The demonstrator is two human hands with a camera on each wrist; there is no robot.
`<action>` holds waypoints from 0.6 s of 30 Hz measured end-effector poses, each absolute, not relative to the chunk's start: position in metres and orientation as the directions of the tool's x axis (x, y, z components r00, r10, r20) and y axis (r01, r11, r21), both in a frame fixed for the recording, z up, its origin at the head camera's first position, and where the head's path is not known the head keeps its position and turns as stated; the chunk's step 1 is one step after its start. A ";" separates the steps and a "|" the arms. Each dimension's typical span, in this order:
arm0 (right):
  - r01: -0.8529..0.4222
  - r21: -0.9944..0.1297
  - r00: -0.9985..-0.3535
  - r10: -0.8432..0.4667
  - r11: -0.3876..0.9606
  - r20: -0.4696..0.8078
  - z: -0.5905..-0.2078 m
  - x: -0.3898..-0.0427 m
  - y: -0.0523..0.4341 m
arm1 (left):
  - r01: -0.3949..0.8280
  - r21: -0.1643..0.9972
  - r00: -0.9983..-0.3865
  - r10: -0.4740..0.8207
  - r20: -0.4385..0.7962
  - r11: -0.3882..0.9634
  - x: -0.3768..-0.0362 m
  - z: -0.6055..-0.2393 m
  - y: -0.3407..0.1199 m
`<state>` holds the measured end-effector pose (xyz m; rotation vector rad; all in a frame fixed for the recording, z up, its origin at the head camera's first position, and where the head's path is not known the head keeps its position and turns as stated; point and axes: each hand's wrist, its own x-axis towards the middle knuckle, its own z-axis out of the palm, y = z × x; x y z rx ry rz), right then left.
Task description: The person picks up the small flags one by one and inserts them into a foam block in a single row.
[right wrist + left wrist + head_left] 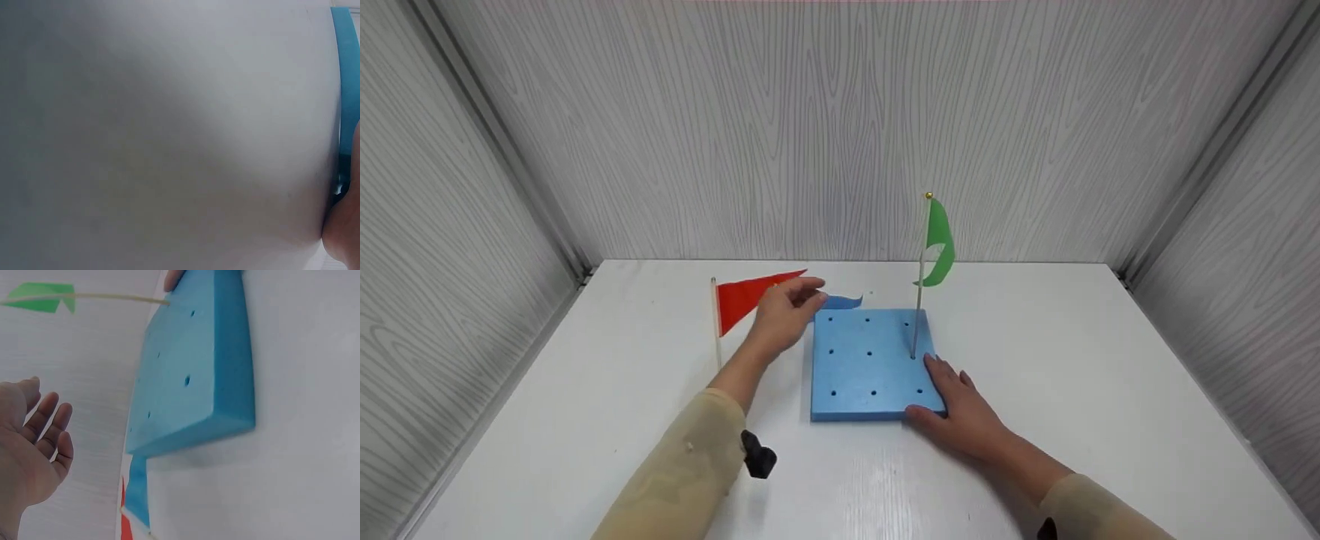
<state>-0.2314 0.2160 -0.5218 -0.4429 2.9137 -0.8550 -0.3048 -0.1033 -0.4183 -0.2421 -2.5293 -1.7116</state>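
A blue foam block (870,364) with several holes lies on the white table (1080,360). A green flag (939,244) on a thin stick stands in a hole near the block's right edge. My right hand (960,405) rests flat on the block's near right corner, fingers straight. My left hand (787,311) hovers off the block's far left corner, fingers relaxed and holding nothing. It is just above a red flag (746,296) and a blue flag (844,301) lying on the table. In the left wrist view the open palm (34,433) faces the block (197,365).
Grey wood-grain walls (840,127) close in the table on the left, back and right. A black camera mount (757,456) sits on my left wrist. The right wrist view shows mostly bare table (169,135) and the block's edge (349,84).
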 end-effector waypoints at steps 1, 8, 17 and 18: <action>-0.250 -0.536 -0.956 -0.292 0.806 0.008 -0.522 -0.231 0.216 | 0.171 0.914 -0.985 0.071 0.156 0.367 -0.305 -0.417 -0.114; -0.233 -0.541 -0.960 -0.279 0.808 -0.003 -0.521 -0.231 0.216 | 0.085 0.916 -0.994 -0.031 0.106 0.393 -0.305 -0.413 -0.184; -0.233 -0.542 -0.960 -0.281 0.807 -0.007 -0.520 -0.231 0.214 | -0.076 0.917 -0.992 -0.127 -0.028 0.392 -0.300 -0.445 -0.243; -0.235 -0.543 -0.959 -0.283 0.806 -0.005 -0.521 -0.231 0.215 | -0.084 0.917 -0.991 -0.128 -0.036 0.390 -0.299 -0.450 -0.246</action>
